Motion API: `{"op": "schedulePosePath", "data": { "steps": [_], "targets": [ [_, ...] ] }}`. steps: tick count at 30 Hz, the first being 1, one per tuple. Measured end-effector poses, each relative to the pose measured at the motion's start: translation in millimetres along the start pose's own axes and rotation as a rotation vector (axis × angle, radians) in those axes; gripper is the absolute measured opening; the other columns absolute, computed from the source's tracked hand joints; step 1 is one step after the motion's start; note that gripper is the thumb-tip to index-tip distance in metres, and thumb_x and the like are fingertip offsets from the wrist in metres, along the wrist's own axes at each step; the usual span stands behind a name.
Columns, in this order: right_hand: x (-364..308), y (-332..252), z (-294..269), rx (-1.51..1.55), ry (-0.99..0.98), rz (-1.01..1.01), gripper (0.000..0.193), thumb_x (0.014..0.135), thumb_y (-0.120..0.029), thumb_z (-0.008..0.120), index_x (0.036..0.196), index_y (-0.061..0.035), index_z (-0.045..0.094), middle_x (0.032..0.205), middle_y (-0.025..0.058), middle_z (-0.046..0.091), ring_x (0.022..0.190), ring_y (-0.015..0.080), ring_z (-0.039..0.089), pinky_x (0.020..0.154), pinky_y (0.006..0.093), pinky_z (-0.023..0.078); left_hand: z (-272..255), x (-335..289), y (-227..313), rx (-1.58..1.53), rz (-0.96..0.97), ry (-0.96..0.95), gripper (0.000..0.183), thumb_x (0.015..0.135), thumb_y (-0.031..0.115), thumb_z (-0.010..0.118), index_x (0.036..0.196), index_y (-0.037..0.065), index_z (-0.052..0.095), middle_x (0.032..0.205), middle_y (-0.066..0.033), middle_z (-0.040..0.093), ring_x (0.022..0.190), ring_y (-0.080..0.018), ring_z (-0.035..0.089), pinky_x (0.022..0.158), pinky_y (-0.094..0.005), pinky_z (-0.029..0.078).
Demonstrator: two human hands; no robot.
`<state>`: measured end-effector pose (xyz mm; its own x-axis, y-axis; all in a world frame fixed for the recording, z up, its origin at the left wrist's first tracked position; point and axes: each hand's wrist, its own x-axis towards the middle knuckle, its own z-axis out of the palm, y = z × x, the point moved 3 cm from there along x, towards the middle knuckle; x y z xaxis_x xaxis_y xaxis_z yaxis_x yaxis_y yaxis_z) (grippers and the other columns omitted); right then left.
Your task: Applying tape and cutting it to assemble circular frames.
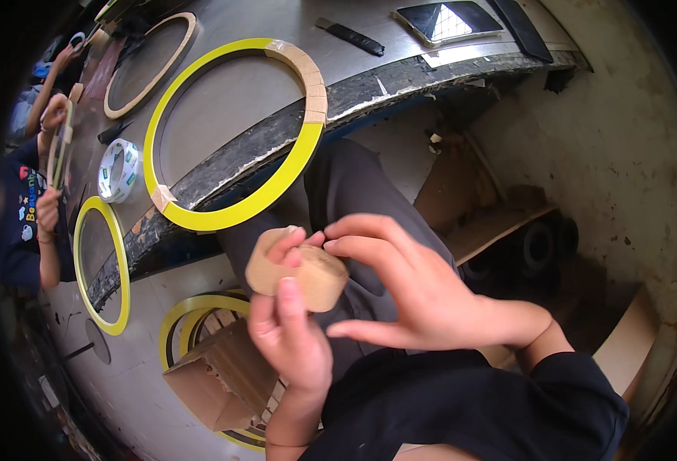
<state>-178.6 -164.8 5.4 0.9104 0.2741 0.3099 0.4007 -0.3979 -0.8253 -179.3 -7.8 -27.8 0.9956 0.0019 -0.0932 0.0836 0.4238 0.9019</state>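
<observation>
My left hand point(291, 334) is closed on a roll of tan paper tape point(324, 286), with the thumb in front and fingertips showing through a loop of tape at its left. Fingers stretched and thumb apart, my right hand point(419, 296) hovers at the roll's right side. Its fingertips are close to the roll's top; whether they touch it I cannot tell. Beyond my hands, a large yellow ring point(265, 201) lies over the table's edge. Tan tape wraps this ring at its upper right and, in a short band, at its lower left.
On the metal table point(231, 96) are a white tape roll point(119, 170), a black-handled cutter point(351, 37) and a phone point(447, 23). A smaller yellow ring point(125, 288) leans at the table's left edge. A cardboard box point(219, 376) with rings stands below. Another person's hand point(48, 211) holds a ring.
</observation>
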Motion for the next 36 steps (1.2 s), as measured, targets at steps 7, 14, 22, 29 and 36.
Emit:
{"op": "schedulePosePath", "data": {
  "steps": [7, 14, 22, 29, 36],
  "targets": [
    [-1, 11, 10, -0.173, 0.065, -0.020, 0.054, 0.070, -0.009, 0.078, 0.121, -0.0030, 0.059, 0.116, 0.0110, 0.062, 0.108, 0.0294, 0.063, 0.081, 0.0363, 0.056, -7, 0, -16, -0.078, -0.069, -0.003, 0.036, 0.106, 0.021, 0.051, 0.135, 0.001, 0.057, 0.138, -0.0123, 0.058, 0.132, -0.0259, 0.053, 0.113, -0.0415, 0.041],
    [-2, 14, -2, 0.020, -0.017, -0.159, 0.056, 0.069, -0.004, 0.076, 0.123, -0.0043, 0.061, 0.121, 0.0101, 0.063, 0.114, 0.0315, 0.063, 0.085, 0.0391, 0.057, -25, 5, -17, -0.342, -0.325, -0.046, 0.032, 0.105, 0.026, 0.057, 0.129, 0.005, 0.059, 0.135, -0.0104, 0.059, 0.130, -0.0250, 0.055, 0.110, -0.0423, 0.045],
    [5, 35, 14, 0.262, 0.051, -0.254, 0.050, 0.073, -0.001, 0.075, 0.121, -0.0062, 0.059, 0.128, 0.0127, 0.064, 0.118, 0.0323, 0.064, 0.098, 0.0461, 0.053, -30, 14, -5, -0.365, -0.451, -0.016, 0.014, 0.102, 0.022, 0.064, 0.094, 0.010, 0.062, 0.125, -0.0154, 0.067, 0.112, -0.0204, 0.064, 0.099, -0.0359, 0.051],
    [-2, 34, 35, 0.230, -0.107, 0.038, 0.047, 0.085, -0.019, 0.080, 0.110, 0.0002, 0.045, 0.138, 0.0227, 0.052, 0.102, 0.0412, 0.063, 0.082, 0.0424, 0.055, -27, 17, 12, 0.327, 0.071, 0.033, 0.012, 0.095, 0.005, 0.068, 0.089, 0.001, 0.059, 0.111, -0.0124, 0.068, 0.098, -0.0150, 0.063, 0.090, -0.0294, 0.049],
    [3, 37, 37, 0.565, -0.140, 0.254, 0.059, 0.089, -0.016, 0.075, 0.137, 0.0010, 0.044, 0.116, 0.0133, 0.056, 0.098, 0.0261, 0.063, 0.084, 0.0381, 0.054, -42, 30, 30, 0.832, 0.275, -0.142, 0.018, 0.084, 0.001, 0.078, 0.090, 0.001, 0.061, 0.102, -0.0111, 0.066, 0.091, -0.0155, 0.061, 0.084, -0.0264, 0.047]
  ]
}}
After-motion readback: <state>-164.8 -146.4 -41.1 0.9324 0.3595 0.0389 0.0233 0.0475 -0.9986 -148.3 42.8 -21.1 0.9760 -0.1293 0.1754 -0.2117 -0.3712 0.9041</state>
